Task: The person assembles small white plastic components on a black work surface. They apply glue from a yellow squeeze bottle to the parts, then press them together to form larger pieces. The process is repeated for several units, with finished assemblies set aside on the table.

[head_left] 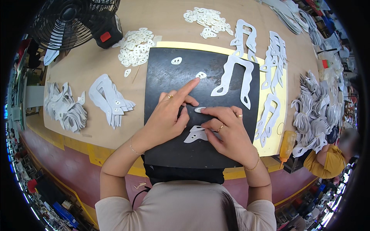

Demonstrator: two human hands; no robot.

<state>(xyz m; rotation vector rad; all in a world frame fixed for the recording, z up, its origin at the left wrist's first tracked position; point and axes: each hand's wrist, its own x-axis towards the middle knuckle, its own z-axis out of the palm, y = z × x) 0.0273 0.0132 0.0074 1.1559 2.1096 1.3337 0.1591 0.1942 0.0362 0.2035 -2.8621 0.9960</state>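
My left hand (168,114) is over the black mat (165,154), its index finger stretched out to a small white oval piece with holes (200,75) and its other fingers loosely bent. Between the thumb and middle finger of my right hand (230,133) is the edge of a pale grey cut piece (195,137), mostly flat on the mat, partly under the fingers. My right index fingertip touches another small oval piece (199,109). Farther up the mat lies one more small oval piece (176,60). To the right rests a U-shaped grey cut piece (236,61).
Piles of small oval pieces (137,46) lie beyond the mat. Stacked grey cut pieces (106,94) are at left, bundles (316,111) at right. A yellow sheet (275,138) sits under the mat, near an amber squeeze bottle (287,146). A black fan (69,17) stands far left.
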